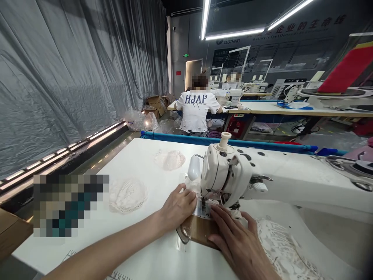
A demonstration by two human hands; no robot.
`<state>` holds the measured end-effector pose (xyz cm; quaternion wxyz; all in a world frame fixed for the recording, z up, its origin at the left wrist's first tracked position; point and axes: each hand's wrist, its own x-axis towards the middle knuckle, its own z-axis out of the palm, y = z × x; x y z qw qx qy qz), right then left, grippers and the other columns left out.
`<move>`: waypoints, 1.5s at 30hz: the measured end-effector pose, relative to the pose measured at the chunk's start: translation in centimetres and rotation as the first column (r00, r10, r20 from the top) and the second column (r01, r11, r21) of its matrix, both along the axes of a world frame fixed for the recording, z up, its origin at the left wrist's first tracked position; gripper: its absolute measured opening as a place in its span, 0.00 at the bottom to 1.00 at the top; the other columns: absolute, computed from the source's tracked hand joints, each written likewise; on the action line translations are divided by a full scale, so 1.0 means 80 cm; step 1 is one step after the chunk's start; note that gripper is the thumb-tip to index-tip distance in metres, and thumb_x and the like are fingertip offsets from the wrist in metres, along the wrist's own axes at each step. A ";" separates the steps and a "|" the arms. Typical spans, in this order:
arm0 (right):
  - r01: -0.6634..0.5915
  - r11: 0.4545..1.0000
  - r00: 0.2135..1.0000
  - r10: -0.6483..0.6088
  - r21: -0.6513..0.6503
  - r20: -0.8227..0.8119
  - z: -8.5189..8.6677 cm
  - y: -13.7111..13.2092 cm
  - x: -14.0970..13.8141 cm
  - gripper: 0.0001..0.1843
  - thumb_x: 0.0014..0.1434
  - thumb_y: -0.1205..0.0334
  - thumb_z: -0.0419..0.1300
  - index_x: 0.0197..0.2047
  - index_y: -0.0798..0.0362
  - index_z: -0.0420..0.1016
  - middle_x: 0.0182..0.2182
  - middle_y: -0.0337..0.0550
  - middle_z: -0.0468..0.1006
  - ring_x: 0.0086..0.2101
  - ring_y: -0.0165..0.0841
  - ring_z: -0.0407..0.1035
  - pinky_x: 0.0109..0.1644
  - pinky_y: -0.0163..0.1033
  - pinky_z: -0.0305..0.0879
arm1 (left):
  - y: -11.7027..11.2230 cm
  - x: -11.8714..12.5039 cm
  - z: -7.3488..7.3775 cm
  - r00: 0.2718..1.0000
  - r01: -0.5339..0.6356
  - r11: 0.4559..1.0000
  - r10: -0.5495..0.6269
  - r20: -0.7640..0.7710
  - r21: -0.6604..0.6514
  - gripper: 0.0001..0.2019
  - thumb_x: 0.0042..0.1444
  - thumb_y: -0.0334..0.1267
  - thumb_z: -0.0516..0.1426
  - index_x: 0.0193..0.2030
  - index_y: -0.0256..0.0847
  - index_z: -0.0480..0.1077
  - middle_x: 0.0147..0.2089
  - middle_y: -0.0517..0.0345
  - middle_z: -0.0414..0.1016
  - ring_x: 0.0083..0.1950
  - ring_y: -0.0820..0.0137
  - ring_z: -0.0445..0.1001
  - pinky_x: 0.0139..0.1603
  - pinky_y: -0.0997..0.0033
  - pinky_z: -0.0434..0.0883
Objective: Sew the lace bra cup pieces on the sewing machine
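Observation:
A white sewing machine (221, 171) stands on the white table, its needle and presser foot over the metal plate. My left hand (180, 206) is left of the presser foot, its fingers curled on a sheer pale lace piece (192, 184) that runs beside the foot. My right hand (237, 237) lies to the right, fingers stretched and flat, fingertips close to the presser foot. Most of the lace under the needle is hidden by the machine head and my hands. Between my hands shows a brown panel (198, 229) at the front of the plate.
Lace pieces lie on the table: a round one (128, 195) at left, a pinkish one (171, 160) behind it, and a white pile (284, 247) at right. A blurred-out patch (71, 206) covers the left edge. A person (196, 111) in a white shirt sits ahead at another table.

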<state>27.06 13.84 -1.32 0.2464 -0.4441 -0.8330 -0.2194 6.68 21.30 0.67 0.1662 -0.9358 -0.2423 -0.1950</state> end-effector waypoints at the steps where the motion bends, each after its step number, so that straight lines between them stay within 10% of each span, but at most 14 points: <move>1: -0.008 1.000 0.999 0.007 -0.020 -0.036 0.003 -0.001 -0.004 0.19 0.68 0.54 0.44 0.49 0.55 0.71 0.45 0.50 0.78 0.41 0.38 0.71 0.51 0.49 0.50 | -0.002 -0.002 -0.001 1.000 -0.005 0.999 0.004 0.004 0.037 0.11 0.58 0.19 0.47 0.31 0.35 0.63 0.31 0.58 0.71 0.32 0.73 0.69 0.42 0.66 0.65; 7: -0.105 0.994 0.972 0.104 0.007 -0.210 0.008 -0.020 -0.031 0.16 0.67 0.58 0.47 0.42 0.54 0.73 0.39 0.47 0.79 0.39 0.39 0.70 0.44 0.46 0.55 | -0.084 -0.043 0.004 0.998 -0.034 0.996 0.029 0.059 0.079 0.11 0.56 0.19 0.49 0.28 0.35 0.64 0.30 0.57 0.70 0.29 0.73 0.66 0.41 0.66 0.65; 14: -0.322 0.945 0.940 0.312 -0.057 -0.142 0.024 -0.037 -0.032 0.19 0.63 0.77 0.42 0.36 0.56 0.73 0.33 0.46 0.78 0.31 0.31 0.68 0.32 0.38 0.57 | -0.146 -0.090 0.022 0.985 -0.097 0.973 0.063 -0.162 -0.210 0.07 0.53 0.23 0.52 0.28 0.37 0.62 0.29 0.59 0.68 0.26 0.73 0.61 0.37 0.66 0.61; 18: -0.424 0.904 0.897 0.410 -0.058 -0.168 0.020 -0.038 -0.029 0.16 0.62 0.79 0.43 0.39 0.60 0.71 0.34 0.50 0.77 0.32 0.32 0.69 0.33 0.38 0.58 | -0.127 -0.065 0.036 0.998 -0.046 0.927 0.026 -0.059 -0.373 0.05 0.58 0.27 0.53 0.32 0.38 0.64 0.33 0.61 0.72 0.32 0.73 0.67 0.39 0.68 0.60; 22: -0.487 0.872 0.859 0.469 -0.047 -0.204 0.020 -0.042 -0.024 0.15 0.62 0.78 0.45 0.45 0.64 0.70 0.35 0.53 0.76 0.35 0.35 0.69 0.36 0.41 0.60 | -0.078 -0.015 0.041 0.993 0.117 0.857 -0.091 0.076 -0.502 0.25 0.54 0.16 0.47 0.56 0.43 0.61 0.52 0.58 0.72 0.55 0.69 0.65 0.52 0.64 0.58; 26: -0.523 0.847 0.845 0.500 -0.097 -0.191 0.030 -0.044 -0.019 0.16 0.65 0.73 0.42 0.45 0.64 0.70 0.35 0.52 0.77 0.32 0.34 0.68 0.34 0.41 0.61 | -0.037 -0.006 0.037 0.970 0.201 0.712 -0.242 0.033 -0.673 0.21 0.60 0.30 0.54 0.59 0.46 0.60 0.42 0.59 0.77 0.54 0.65 0.65 0.51 0.60 0.59; 32: -0.480 0.871 0.864 0.449 -0.103 -0.226 0.008 -0.038 -0.018 0.17 0.65 0.75 0.41 0.43 0.61 0.70 0.35 0.51 0.76 0.32 0.35 0.67 0.34 0.42 0.58 | -0.024 -0.039 0.046 0.992 0.020 0.720 0.072 0.104 -0.694 0.11 0.59 0.36 0.57 0.48 0.46 0.71 0.33 0.62 0.74 0.43 0.67 0.67 0.49 0.60 0.58; 36: -0.375 0.918 0.906 0.335 -0.125 -0.258 -0.011 -0.033 -0.020 0.16 0.64 0.75 0.44 0.41 0.59 0.72 0.38 0.51 0.76 0.35 0.36 0.67 0.35 0.42 0.57 | -0.023 -0.033 0.037 0.958 -0.134 0.623 0.279 0.059 -0.770 0.12 0.59 0.32 0.56 0.50 0.41 0.69 0.34 0.61 0.72 0.36 0.71 0.68 0.43 0.65 0.63; 45: -0.347 0.916 0.923 0.295 -0.202 -0.247 -0.011 -0.031 -0.015 0.17 0.66 0.74 0.42 0.43 0.58 0.72 0.42 0.50 0.76 0.37 0.36 0.67 0.37 0.41 0.57 | -0.025 -0.025 0.014 0.960 -0.160 0.641 0.280 0.034 -0.751 0.15 0.58 0.26 0.53 0.52 0.39 0.67 0.36 0.60 0.70 0.34 0.72 0.66 0.37 0.69 0.62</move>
